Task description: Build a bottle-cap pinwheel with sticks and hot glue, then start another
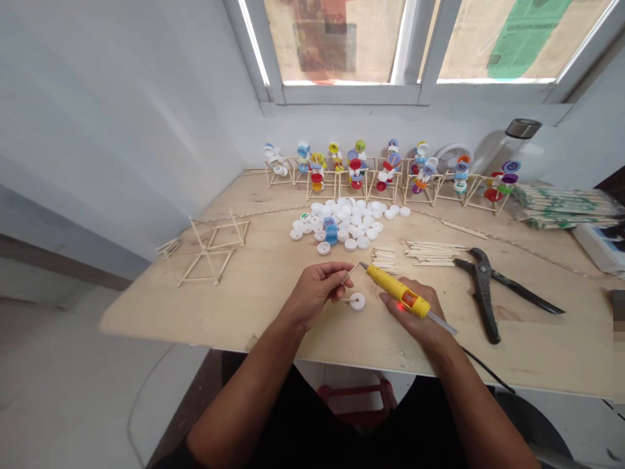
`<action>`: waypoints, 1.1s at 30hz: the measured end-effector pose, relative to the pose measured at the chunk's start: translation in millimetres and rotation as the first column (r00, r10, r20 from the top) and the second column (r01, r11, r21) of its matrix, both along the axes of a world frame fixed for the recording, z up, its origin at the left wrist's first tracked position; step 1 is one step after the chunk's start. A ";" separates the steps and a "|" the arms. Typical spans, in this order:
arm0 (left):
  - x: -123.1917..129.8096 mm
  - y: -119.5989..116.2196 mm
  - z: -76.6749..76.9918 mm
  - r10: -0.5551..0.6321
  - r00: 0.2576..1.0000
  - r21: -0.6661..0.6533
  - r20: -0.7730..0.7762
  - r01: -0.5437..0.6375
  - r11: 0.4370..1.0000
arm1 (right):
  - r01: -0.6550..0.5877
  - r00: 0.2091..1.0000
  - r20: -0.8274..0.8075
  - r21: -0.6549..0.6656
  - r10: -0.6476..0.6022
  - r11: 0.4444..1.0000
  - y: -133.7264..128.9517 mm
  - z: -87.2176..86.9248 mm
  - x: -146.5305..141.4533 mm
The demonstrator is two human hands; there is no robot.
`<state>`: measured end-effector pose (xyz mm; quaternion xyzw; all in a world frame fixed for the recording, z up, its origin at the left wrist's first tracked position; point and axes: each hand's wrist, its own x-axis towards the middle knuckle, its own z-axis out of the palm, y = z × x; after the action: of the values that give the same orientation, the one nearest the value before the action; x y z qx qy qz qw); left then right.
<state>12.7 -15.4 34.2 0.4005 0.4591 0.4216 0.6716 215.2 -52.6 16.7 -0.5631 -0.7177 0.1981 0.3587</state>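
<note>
Over a plywood table (205,312), the left hand (312,293) pinches a thin wooden stick (349,273) in its fingertips, while the right hand (415,319) grips a yellow soldering iron (398,293) with a glowing red light and no readable lettering. A white bottle cap (357,301) lies between the hands. Loose caps (342,221) sit at twelve o'clock, black pliers (483,293) at three, and stick-and-cap towers (385,176) farther back at twelve.

Daylight from the window (342,45) softly shadows the hands (315,294) (415,319); wide-angle distortion bends the edges.
</note>
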 end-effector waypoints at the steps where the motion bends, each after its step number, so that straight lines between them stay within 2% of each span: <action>1: 0.0 -0.2 0.1 0.000 1.000 -0.002 0.000 0.000 1.000 | 0.002 1.000 -0.003 -0.005 -0.002 1.000 -0.2 0.1 -0.1; 23: -0.2 -0.8 -0.5 0.004 1.000 0.000 0.004 -0.004 1.000 | -0.018 0.998 0.053 0.058 0.015 0.998 0.4 -2.2 0.1; 27: -0.3 -1.0 -0.6 0.006 1.000 -0.008 0.007 -0.006 1.000 | 0.013 0.999 0.049 0.041 -0.015 0.999 0.2 -1.2 -0.4; 33: 0.2 -0.2 -1.0 -0.002 1.000 -0.009 -0.008 0.001 1.000 | -0.012 0.998 0.062 0.046 0.009 0.999 0.4 -0.8 -0.2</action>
<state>12.8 -15.6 33.2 0.3995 0.4636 0.4173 0.6719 215.0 -52.2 15.9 -0.5567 -0.7358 0.1658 0.3481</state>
